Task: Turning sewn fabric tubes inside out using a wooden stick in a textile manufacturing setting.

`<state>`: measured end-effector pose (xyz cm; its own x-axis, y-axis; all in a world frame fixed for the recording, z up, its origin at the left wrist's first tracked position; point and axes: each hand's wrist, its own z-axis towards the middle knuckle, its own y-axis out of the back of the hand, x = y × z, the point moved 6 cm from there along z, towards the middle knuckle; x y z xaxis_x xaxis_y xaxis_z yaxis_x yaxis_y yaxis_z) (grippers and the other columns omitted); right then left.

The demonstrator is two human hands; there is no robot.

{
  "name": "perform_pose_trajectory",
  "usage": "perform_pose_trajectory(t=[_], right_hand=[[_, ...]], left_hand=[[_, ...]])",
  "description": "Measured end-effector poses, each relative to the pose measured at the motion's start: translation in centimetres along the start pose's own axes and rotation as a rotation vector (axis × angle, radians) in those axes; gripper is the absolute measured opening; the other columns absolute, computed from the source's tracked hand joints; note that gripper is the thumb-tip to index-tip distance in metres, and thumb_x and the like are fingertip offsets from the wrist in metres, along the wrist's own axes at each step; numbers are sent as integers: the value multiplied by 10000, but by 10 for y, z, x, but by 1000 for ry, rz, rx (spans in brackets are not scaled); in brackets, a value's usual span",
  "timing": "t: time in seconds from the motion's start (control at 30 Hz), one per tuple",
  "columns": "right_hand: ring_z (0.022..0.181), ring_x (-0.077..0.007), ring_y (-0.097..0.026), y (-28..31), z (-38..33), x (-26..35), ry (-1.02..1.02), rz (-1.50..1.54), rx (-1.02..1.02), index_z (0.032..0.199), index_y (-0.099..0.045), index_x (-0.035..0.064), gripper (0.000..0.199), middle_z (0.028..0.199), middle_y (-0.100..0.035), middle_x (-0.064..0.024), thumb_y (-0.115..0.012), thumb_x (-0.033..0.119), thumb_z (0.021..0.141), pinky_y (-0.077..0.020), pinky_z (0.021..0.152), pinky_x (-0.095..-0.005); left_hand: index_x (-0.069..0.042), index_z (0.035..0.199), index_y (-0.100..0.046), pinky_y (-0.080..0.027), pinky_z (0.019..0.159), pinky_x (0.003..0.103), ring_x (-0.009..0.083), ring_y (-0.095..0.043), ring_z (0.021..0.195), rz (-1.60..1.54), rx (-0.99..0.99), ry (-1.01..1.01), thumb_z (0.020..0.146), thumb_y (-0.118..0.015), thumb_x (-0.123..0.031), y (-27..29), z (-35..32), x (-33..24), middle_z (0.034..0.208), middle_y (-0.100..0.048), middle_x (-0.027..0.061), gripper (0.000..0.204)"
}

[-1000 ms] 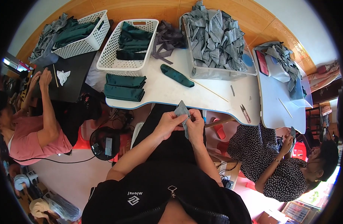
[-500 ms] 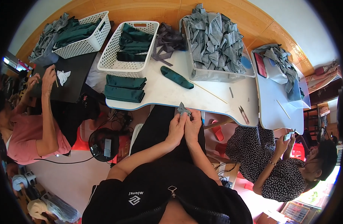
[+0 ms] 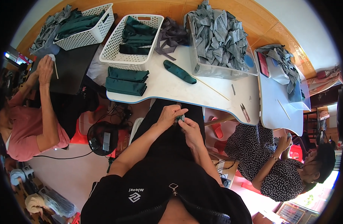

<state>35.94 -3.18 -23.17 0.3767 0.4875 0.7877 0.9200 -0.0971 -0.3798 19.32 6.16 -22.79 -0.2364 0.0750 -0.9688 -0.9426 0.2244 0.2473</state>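
Over my lap, just in front of the table edge, my left hand point(image 3: 168, 117) and my right hand point(image 3: 190, 130) pinch a small bunched piece of fabric point(image 3: 180, 118) between them. Grey shows on it, along with a bit of dark green; most of it is hidden by my fingers. My left index finger sticks out to the right above it. On the table ahead lies a flat, stitched dark green velvet strip point(image 3: 179, 72). Two folded green pieces point(image 3: 125, 86) are stacked at the table's front left.
A white perforated basket point(image 3: 106, 56) holds green pieces; a clear bin point(image 3: 223, 72) is heaped with grey fabric. Dark straps point(image 3: 171, 35) lie between them. A thin stick point(image 3: 212, 90) and thread snips point(image 3: 245, 112) rest on the white table point(image 3: 160, 89). Co-workers sit at both sides.
My hands have moved lower and apart, from side by side to left above right. Green now shows in the fabric. The left co-worker's hands have come together around the white cloth.
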Motion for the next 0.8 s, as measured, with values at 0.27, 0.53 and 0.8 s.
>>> perform_pose_trajectory(t=[0.27,0.53,0.8], right_hand=[[652,-96,-407,-27,-36,-8,-361,1021,827,1294,-762,210,663,691,-489,135,-353,718,1414,-470,905,-410],[761,-137,-500,-14,-17,37,-381,1044,809,1889,-533,79,875,813,-648,8,-483,777,1363,-422,711,-310],[1173,-245,-806,58,-33,57,40,373,242,2107,-210,116,1061,1457,-898,-164,-769,545,1313,-620,928,-324]], left_hand=[[-31,1173,-861,-628,930,392,158,-758,1056,-170,242,-55,1264,-847,-196,-15,-20,-28,1116,-813,94,190],[38,1570,-900,-740,1027,337,162,-921,1154,-363,256,98,1169,-920,6,52,-14,-51,1364,-966,150,403],[100,1392,-915,-816,902,390,267,-966,970,-760,-90,176,1179,-931,-24,52,-4,-42,1215,-971,215,247]])
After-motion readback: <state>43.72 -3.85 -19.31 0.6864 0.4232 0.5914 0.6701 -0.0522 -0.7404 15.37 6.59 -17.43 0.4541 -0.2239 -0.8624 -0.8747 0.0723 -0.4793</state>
